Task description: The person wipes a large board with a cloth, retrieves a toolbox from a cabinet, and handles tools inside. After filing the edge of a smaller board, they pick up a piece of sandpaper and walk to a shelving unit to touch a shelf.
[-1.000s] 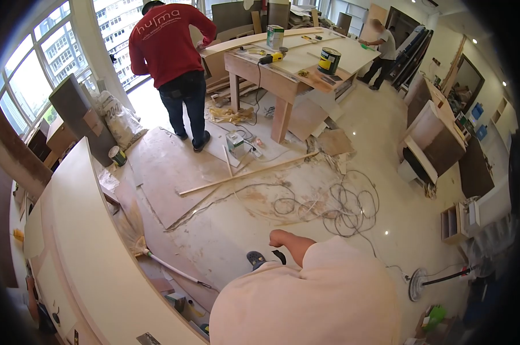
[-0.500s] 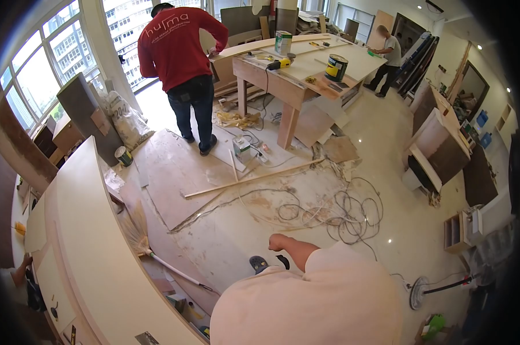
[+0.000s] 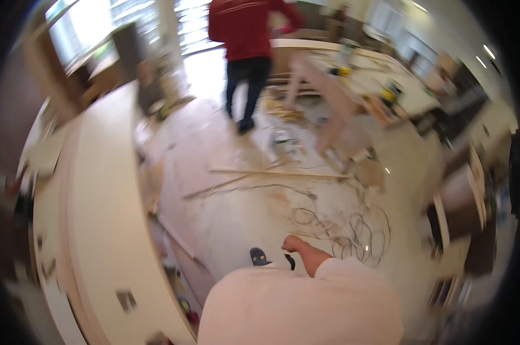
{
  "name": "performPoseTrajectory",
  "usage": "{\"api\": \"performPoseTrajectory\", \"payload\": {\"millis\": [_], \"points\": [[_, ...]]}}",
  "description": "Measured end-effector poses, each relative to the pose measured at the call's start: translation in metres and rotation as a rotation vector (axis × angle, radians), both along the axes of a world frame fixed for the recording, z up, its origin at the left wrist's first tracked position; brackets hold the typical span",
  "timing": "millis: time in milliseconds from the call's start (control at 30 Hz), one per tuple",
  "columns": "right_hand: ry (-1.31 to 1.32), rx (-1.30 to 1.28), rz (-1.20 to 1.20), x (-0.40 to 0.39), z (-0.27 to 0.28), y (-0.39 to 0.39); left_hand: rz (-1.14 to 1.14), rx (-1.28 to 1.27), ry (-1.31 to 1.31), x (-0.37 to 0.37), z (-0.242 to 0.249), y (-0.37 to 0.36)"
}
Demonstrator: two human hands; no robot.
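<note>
My right hand hangs in front of my body with its fingers curled in, and nothing sticks out of it. It is nearest to a loose coil of cable lying on the floor, without touching it. Below the hand, my dark shoe shows beyond my pale shirt. My left hand is out of view. To my left runs a long pale curved panel, with a small dark patch on its surface.
A person in a red top stands ahead. Wooden strips cross the dusty floor. Behind them is a worktable carrying tools and cans, blurred. Another person is at its far right. Cabinets stand on the right.
The view has swung left and forward, so the red-topped person and worktable sit further right and higher in the picture, now blurred. My right hand stays curled in front of me.
</note>
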State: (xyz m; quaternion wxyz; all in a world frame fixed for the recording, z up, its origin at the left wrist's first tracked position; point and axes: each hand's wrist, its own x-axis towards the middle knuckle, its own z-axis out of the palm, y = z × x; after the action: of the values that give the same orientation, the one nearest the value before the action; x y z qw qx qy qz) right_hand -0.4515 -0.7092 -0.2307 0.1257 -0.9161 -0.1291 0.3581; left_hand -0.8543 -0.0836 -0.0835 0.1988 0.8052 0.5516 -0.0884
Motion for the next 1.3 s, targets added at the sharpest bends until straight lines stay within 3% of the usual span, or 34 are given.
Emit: {"api": "performPoseTrajectory", "payload": {"millis": [67,133,200,233,333,533,800,1067,1167,1267,1300], "points": [[-0.053,0.151,0.068,0.003,0.004,-0.007,0.152,0.201,-0.239,-0.017,-0.038,0.007],[0.211,0.122,-0.349,0.007,0.008,0.002,0.398,0.146,-0.222,-0.01,-0.015,-0.018],[0.288,0.135,-0.435,0.011,0.019,0.014,0.434,0.12,-0.154,0.014,0.041,-0.046],[0.327,0.132,-0.436,0.009,0.027,0.02,0.562,0.086,-0.097,0.022,0.06,-0.056],[0.362,0.112,-0.419,0.024,0.044,0.043,0.512,0.199,-0.089,0.022,0.056,-0.047],[0.316,0.158,-0.35,0.063,0.063,0.069,0.335,0.211,-0.392,0.074,0.039,-0.014],[0.14,0.217,-0.222,0.058,0.128,0.135,0.23,0.104,-0.116,0.152,0.058,0.058],[0.152,0.213,-0.197,0.03,0.114,0.111,0.251,0.002,0.037,0.162,0.072,0.08],[0.084,0.234,-0.03,0.027,0.143,0.133,0.247,0.097,-0.179,0.155,0.061,0.084],[-0.165,0.404,0.278,0.035,0.161,0.187,0.234,0.008,-0.61,0.146,0.053,0.081],[-0.197,0.46,0.222,0.02,0.201,0.227,0.23,-0.114,-0.745,0.151,0.061,0.065]]}}
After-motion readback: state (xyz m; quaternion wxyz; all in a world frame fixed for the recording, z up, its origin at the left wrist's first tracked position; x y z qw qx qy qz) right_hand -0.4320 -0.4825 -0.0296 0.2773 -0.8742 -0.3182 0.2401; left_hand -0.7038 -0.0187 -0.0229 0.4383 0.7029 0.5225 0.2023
